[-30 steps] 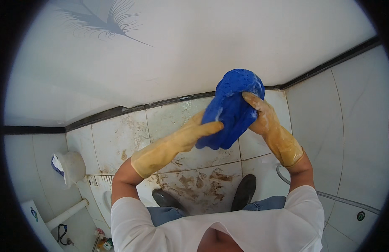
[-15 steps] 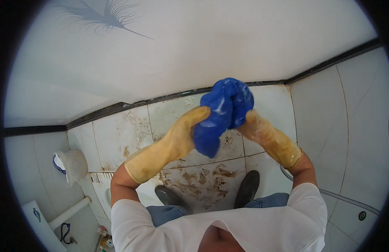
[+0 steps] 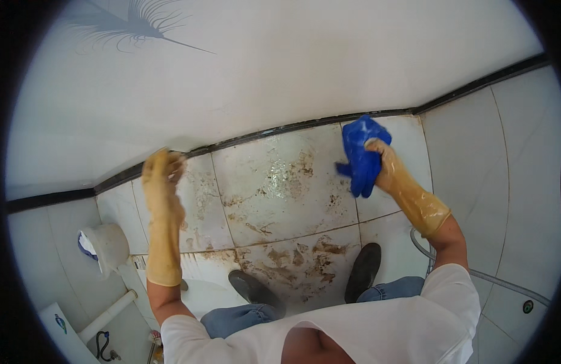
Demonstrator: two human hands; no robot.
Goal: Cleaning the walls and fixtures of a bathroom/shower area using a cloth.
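Note:
A blue cloth [image 3: 364, 155], bunched up with whitish suds on it, hangs over the tiles at the right. My right hand [image 3: 386, 164], in a wet yellow rubber glove, grips it with the thumb pressed on its side. Away to the left, my left hand [image 3: 162, 176] in a matching glove is raised in front of the black trim strip, holding nothing that I can see. Its fingers are somewhat blurred, apart and slightly bent. Below and between the hands lie pale floor tiles [image 3: 280, 212] with brown grime and a wet, shiny patch.
A white wall panel [image 3: 292, 67] with a feather print rises beyond the black trim [image 3: 262, 134]. A whitish bin [image 3: 114, 246] stands at the left, near a white pipe [image 3: 110, 315]. A grey hose [image 3: 505, 286] runs along the right. My dark boots [image 3: 362, 273] stand on the floor.
My hands have moved apart. The left has let go of the cloth and swung left and up; the right has carried the cloth to the right.

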